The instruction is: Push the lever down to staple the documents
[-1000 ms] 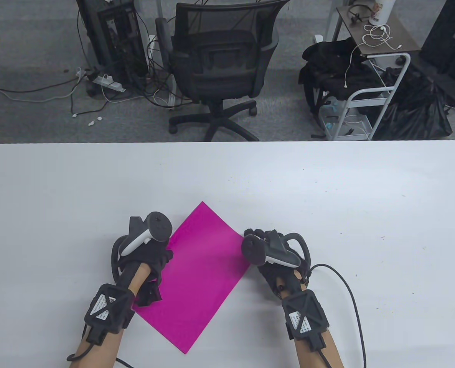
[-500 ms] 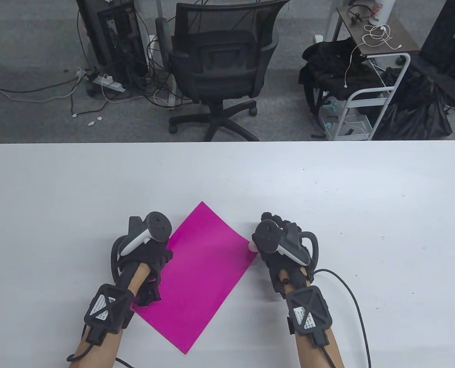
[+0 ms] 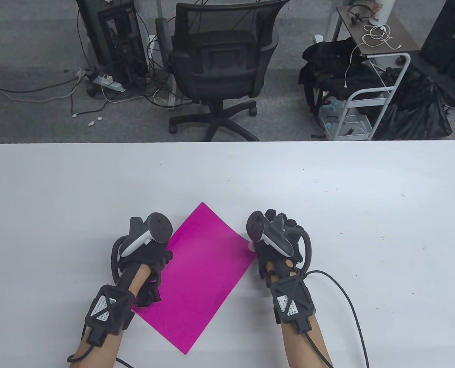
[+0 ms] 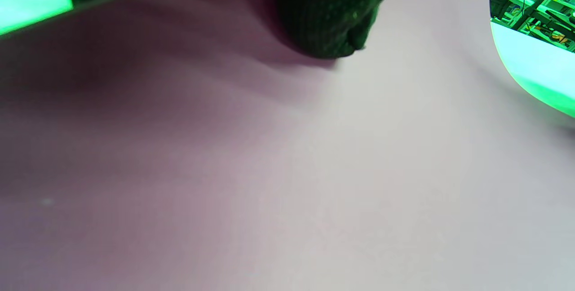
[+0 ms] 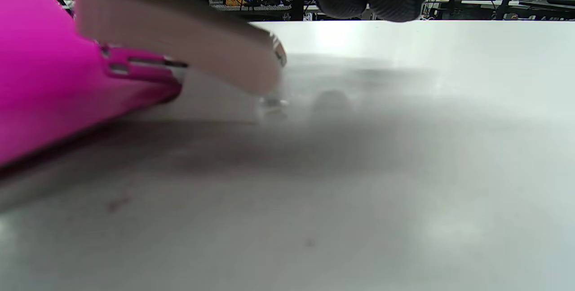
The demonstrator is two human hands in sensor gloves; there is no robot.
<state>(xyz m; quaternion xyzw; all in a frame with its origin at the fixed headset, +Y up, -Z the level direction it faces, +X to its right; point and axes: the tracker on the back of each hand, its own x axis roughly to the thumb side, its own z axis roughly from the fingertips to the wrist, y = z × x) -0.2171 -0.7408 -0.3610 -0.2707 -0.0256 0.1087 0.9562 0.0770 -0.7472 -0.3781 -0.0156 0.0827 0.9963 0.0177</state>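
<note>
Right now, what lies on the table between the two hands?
In the table view, the pink paper spans the gap: the left hand rests on its left edge, the right hand is at the stapler on its right corner.

Left hand [image 3: 145, 255] flat, right hand [image 3: 277, 245] curled

This is an office or lab workroom. A wide white table [image 3: 327, 184] stands on grey carpet [image 3: 32, 115], and behind it sits a black mesh-backed swivel chair on castors [image 3: 221, 65]. To the left, a dark computer tower [image 3: 114, 34] stands among tangled black cables, with a white power strip [image 3: 106, 81] lying on the floor beside it. To the right there is a white metal trolley with a brown top [image 3: 369, 76], a white cable [image 3: 381, 34] coiled on it, dark clothing heaped beside it and a black plastic bag [image 3: 415, 115] next to that. The right wrist view shows more desks and shelving in the background.
</note>
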